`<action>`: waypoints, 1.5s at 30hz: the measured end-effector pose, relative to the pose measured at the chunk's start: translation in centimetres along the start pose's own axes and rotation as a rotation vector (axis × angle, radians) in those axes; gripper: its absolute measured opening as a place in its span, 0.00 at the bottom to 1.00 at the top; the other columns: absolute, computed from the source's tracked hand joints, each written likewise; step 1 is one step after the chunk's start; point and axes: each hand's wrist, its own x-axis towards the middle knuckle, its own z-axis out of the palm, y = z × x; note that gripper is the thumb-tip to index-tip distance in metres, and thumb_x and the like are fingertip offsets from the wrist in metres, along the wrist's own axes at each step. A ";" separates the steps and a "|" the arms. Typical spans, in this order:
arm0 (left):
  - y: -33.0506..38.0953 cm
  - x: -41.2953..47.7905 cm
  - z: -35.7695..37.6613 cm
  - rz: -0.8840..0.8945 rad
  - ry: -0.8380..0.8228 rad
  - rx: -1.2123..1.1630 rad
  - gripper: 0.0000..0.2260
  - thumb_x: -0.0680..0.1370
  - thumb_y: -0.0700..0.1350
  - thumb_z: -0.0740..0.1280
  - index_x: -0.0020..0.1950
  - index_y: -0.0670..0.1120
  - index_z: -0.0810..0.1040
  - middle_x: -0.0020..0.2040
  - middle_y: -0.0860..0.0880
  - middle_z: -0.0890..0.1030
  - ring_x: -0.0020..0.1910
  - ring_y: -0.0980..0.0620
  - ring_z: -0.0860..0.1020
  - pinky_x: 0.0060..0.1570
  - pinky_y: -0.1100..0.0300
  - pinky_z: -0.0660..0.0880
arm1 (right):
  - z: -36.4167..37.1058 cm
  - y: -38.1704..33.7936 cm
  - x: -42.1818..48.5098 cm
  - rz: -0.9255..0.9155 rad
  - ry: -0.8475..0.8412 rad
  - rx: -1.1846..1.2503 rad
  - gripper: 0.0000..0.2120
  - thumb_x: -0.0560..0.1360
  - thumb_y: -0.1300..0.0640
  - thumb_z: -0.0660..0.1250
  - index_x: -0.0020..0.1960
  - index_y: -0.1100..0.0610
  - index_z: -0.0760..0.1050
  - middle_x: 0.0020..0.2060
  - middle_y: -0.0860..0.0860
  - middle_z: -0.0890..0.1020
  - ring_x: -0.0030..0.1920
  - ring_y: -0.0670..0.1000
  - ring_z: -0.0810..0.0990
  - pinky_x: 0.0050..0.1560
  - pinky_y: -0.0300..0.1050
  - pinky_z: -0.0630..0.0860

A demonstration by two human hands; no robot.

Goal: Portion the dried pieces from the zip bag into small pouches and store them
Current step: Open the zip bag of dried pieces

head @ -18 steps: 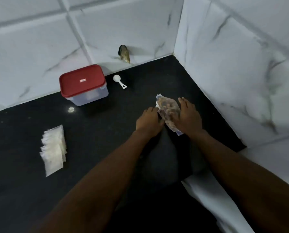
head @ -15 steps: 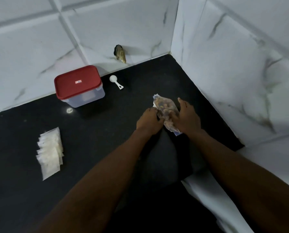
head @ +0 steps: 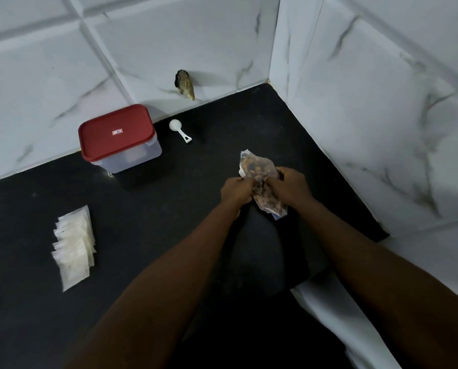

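A clear zip bag (head: 254, 169) full of brown dried pieces lies on the black counter (head: 169, 222) near the right wall. My left hand (head: 234, 191) grips its left side and my right hand (head: 289, 186) grips its right side, fingers curled into the plastic. The bag's blue zip end pokes out below my right hand. A fanned stack of several small white pouches (head: 73, 245) lies at the left of the counter. A white measuring scoop (head: 179, 130) lies near the back wall.
A clear box with a red lid (head: 118, 138), shut, stands at the back left by the tiled wall. A dark hole with debris (head: 184, 83) is in the back wall. Marble-tiled walls close the back and right sides. The counter ends at the lower right.
Both hands have closed tighter on the zip bag, fingers now curled and bunching its middle. The view shifted slightly; the box, scoop and pouches stayed put.
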 end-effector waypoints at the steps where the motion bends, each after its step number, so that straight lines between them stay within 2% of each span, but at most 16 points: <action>1: 0.1 0.0 -0.1 -0.010 -0.003 -0.016 0.06 0.77 0.47 0.71 0.45 0.45 0.82 0.48 0.46 0.86 0.47 0.50 0.85 0.53 0.51 0.84 | -0.1 -0.1 0.0 0.017 -0.027 0.020 0.12 0.77 0.52 0.70 0.55 0.58 0.82 0.47 0.54 0.84 0.44 0.49 0.83 0.43 0.43 0.79; 3: 0.0 -0.2 -0.4 -0.021 -0.007 -0.037 0.04 0.76 0.46 0.71 0.46 0.46 0.82 0.50 0.45 0.86 0.50 0.48 0.85 0.54 0.51 0.84 | -0.3 -0.4 0.2 0.029 -0.054 0.065 0.12 0.75 0.51 0.73 0.51 0.60 0.83 0.44 0.54 0.85 0.43 0.50 0.84 0.44 0.47 0.82; 5: -0.1 -0.4 -0.7 -0.004 0.011 -0.015 0.05 0.76 0.47 0.71 0.45 0.46 0.83 0.48 0.45 0.86 0.48 0.48 0.85 0.53 0.50 0.84 | -0.3 -0.8 0.3 0.019 -0.057 0.114 0.14 0.72 0.49 0.76 0.53 0.57 0.84 0.45 0.52 0.87 0.47 0.50 0.85 0.50 0.50 0.83; 8: -0.2 -0.9 -0.9 0.069 0.080 0.118 0.14 0.74 0.54 0.69 0.41 0.43 0.82 0.43 0.44 0.84 0.46 0.46 0.82 0.46 0.52 0.81 | -0.1 -1.9 -0.3 -0.064 -0.067 0.132 0.15 0.69 0.50 0.80 0.54 0.53 0.84 0.44 0.47 0.86 0.46 0.45 0.85 0.49 0.43 0.82; 10: -0.6 -0.7 -1.4 0.090 0.124 0.153 0.17 0.70 0.59 0.66 0.41 0.45 0.83 0.46 0.43 0.85 0.51 0.43 0.82 0.52 0.48 0.82 | 0.4 -2.7 -1.1 -0.151 -0.059 0.115 0.14 0.70 0.51 0.79 0.53 0.53 0.85 0.42 0.45 0.86 0.45 0.43 0.84 0.46 0.35 0.79; 14: -0.7 -0.6 -3.4 0.052 0.196 -0.017 0.09 0.76 0.46 0.64 0.46 0.43 0.82 0.49 0.42 0.85 0.48 0.44 0.84 0.47 0.52 0.83 | 2.0 -4.3 -3.0 -0.339 -0.055 0.027 0.13 0.73 0.49 0.77 0.54 0.55 0.85 0.43 0.46 0.84 0.44 0.42 0.81 0.47 0.36 0.76; 16: -0.6 -0.5 -4.5 -0.037 0.243 -0.139 0.10 0.81 0.47 0.62 0.51 0.44 0.80 0.53 0.42 0.83 0.51 0.44 0.83 0.55 0.46 0.83 | 2.8 -4.9 -3.7 -0.368 -0.137 0.008 0.14 0.75 0.50 0.75 0.58 0.55 0.84 0.45 0.45 0.84 0.43 0.39 0.79 0.47 0.32 0.74; 18: -0.5 -0.7 -5.6 -0.142 0.244 -0.201 0.16 0.85 0.56 0.59 0.62 0.45 0.76 0.56 0.44 0.79 0.54 0.46 0.80 0.61 0.44 0.80 | 3.5 -5.1 -4.2 -0.372 -0.190 0.011 0.13 0.76 0.53 0.74 0.59 0.55 0.83 0.46 0.44 0.84 0.42 0.37 0.79 0.45 0.29 0.74; 19: -0.6 -0.6 -6.1 -0.177 0.234 -0.217 0.20 0.85 0.59 0.59 0.67 0.45 0.74 0.56 0.44 0.78 0.55 0.46 0.79 0.62 0.45 0.79 | 3.8 -5.1 -4.3 -0.376 -0.162 0.024 0.12 0.75 0.55 0.75 0.57 0.56 0.84 0.46 0.46 0.85 0.42 0.38 0.80 0.46 0.32 0.77; 22: -1.7 -0.7 -7.4 -0.147 0.186 -0.144 0.18 0.82 0.53 0.67 0.64 0.41 0.78 0.54 0.46 0.81 0.50 0.50 0.81 0.53 0.52 0.82 | 4.6 -4.5 -4.4 -0.371 -0.022 0.017 0.12 0.72 0.62 0.75 0.55 0.57 0.84 0.48 0.50 0.85 0.45 0.45 0.82 0.50 0.41 0.80; 25: -2.9 -0.7 -8.4 -0.017 0.196 -0.016 0.11 0.80 0.49 0.71 0.59 0.45 0.82 0.52 0.46 0.84 0.48 0.52 0.83 0.45 0.58 0.81 | 5.0 -3.7 -3.9 -0.294 -0.019 -0.033 0.13 0.72 0.57 0.77 0.56 0.55 0.82 0.49 0.48 0.82 0.47 0.45 0.81 0.49 0.41 0.79; 29: -3.8 -0.5 -9.3 -0.001 0.174 -0.066 0.08 0.80 0.47 0.72 0.57 0.48 0.82 0.53 0.47 0.85 0.50 0.52 0.85 0.53 0.52 0.84 | 5.2 -3.6 -3.6 -0.201 -0.101 -0.010 0.14 0.73 0.55 0.77 0.57 0.55 0.82 0.48 0.45 0.82 0.47 0.42 0.80 0.50 0.37 0.78; 33: -4.1 -0.4 -9.7 0.001 0.129 -0.092 0.05 0.81 0.43 0.71 0.56 0.50 0.81 0.54 0.47 0.85 0.51 0.51 0.85 0.53 0.49 0.85 | 5.6 -3.8 -3.4 -0.148 -0.131 0.033 0.15 0.73 0.55 0.77 0.58 0.55 0.82 0.48 0.45 0.83 0.43 0.37 0.79 0.42 0.29 0.73; 37: -4.3 -0.7 -10.3 0.025 0.149 -0.097 0.11 0.81 0.42 0.69 0.63 0.46 0.82 0.55 0.46 0.85 0.52 0.50 0.85 0.54 0.47 0.84 | 6.1 -4.6 -3.5 -0.136 -0.157 0.053 0.15 0.72 0.56 0.78 0.57 0.54 0.83 0.48 0.45 0.85 0.45 0.39 0.81 0.45 0.31 0.77; 42: -4.6 -1.3 -12.3 0.018 0.188 -0.131 0.10 0.81 0.41 0.69 0.63 0.45 0.82 0.53 0.46 0.85 0.50 0.50 0.85 0.52 0.50 0.85 | 7.7 -6.0 -4.5 -0.157 -0.188 0.078 0.14 0.73 0.56 0.77 0.58 0.54 0.83 0.46 0.45 0.84 0.43 0.37 0.80 0.41 0.27 0.74; 45: -5.4 -1.9 -14.5 0.020 0.243 -0.158 0.10 0.81 0.41 0.69 0.62 0.45 0.83 0.52 0.46 0.85 0.49 0.51 0.85 0.52 0.49 0.85 | 9.6 -7.4 -5.4 -0.187 -0.235 0.084 0.13 0.74 0.56 0.77 0.58 0.55 0.83 0.46 0.44 0.84 0.44 0.39 0.81 0.45 0.31 0.78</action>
